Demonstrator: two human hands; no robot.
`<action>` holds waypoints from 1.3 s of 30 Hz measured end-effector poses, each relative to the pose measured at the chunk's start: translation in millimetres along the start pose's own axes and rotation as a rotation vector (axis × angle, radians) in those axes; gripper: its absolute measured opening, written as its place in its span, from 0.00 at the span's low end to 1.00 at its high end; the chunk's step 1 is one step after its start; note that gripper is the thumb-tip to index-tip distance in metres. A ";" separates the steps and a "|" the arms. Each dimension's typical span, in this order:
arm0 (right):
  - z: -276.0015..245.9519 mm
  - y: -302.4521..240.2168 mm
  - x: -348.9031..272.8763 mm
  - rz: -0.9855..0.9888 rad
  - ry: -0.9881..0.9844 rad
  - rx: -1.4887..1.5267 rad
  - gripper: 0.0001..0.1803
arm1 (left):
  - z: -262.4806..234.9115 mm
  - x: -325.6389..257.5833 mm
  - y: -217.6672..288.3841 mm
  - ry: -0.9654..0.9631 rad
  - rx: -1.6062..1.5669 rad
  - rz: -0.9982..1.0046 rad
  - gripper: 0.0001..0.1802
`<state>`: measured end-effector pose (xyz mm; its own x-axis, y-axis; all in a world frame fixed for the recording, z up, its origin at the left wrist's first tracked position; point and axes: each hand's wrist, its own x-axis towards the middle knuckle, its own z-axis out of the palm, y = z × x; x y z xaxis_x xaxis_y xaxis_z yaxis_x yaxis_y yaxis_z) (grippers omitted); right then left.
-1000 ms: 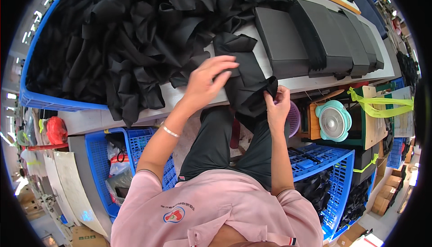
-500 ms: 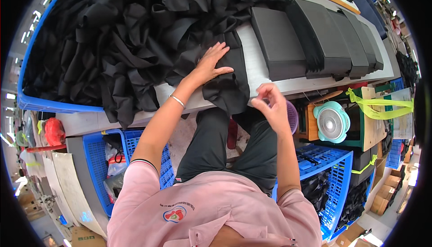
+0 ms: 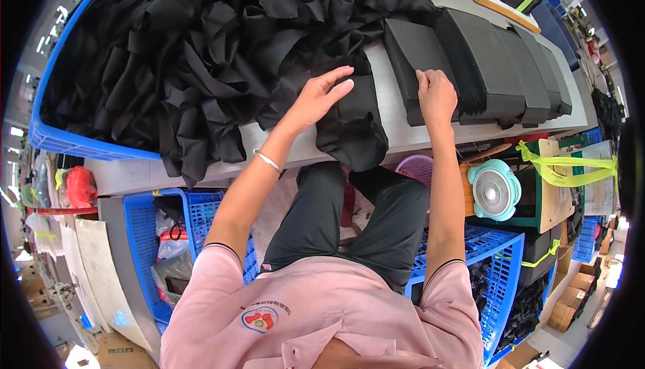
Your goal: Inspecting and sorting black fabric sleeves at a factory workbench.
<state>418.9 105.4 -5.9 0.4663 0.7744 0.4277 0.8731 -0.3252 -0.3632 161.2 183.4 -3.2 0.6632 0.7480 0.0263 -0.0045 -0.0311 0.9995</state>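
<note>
Left hand [image 3: 321,98] flat on black fabric piece [image 3: 353,124], right hand [image 3: 435,94] apparently touching dark stacked pads [image 3: 470,60]

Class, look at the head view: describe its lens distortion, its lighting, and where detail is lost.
Head view: fisheye bends the table edge and blue crate rim; corners black; even light, no harsh shadows; black fabric pile swallows fold detail; both hands sharp.

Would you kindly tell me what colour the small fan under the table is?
The fan is pale mint green, seen best in the head view.
</note>
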 end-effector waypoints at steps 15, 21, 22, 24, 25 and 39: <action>-102.2 -49.8 -196.6 -0.121 0.064 -0.211 0.08 | 171.5 -154.6 -14.4 -0.264 -0.976 -0.322 0.47; -140.2 -56.1 -271.8 -0.017 -0.273 0.137 0.10 | 195.2 -182.3 -45.5 -0.376 -1.111 -0.628 0.53; -148.4 -55.4 -278.4 0.078 -0.330 0.303 0.10 | 195.3 -185.3 -48.0 -0.391 -1.172 -0.610 0.54; -163.1 -55.0 -286.4 0.180 -0.387 0.475 0.10 | 194.5 -192.7 -56.4 -0.349 -1.170 -0.639 0.55; -171.3 -55.0 -288.9 0.246 -0.480 0.598 0.10 | 194.5 -196.0 -66.2 -0.409 -1.215 -0.615 0.56; -173.3 -30.6 -321.5 0.391 -0.235 0.650 0.26 | 173.5 -183.1 -20.3 -0.130 -0.997 -0.556 0.19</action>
<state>266.8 -227.7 11.1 0.6168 0.7871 0.0096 0.3603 -0.2715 -0.8924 169.7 -68.0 -31.3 0.8309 0.4183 -0.3668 -0.2394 0.8639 0.4431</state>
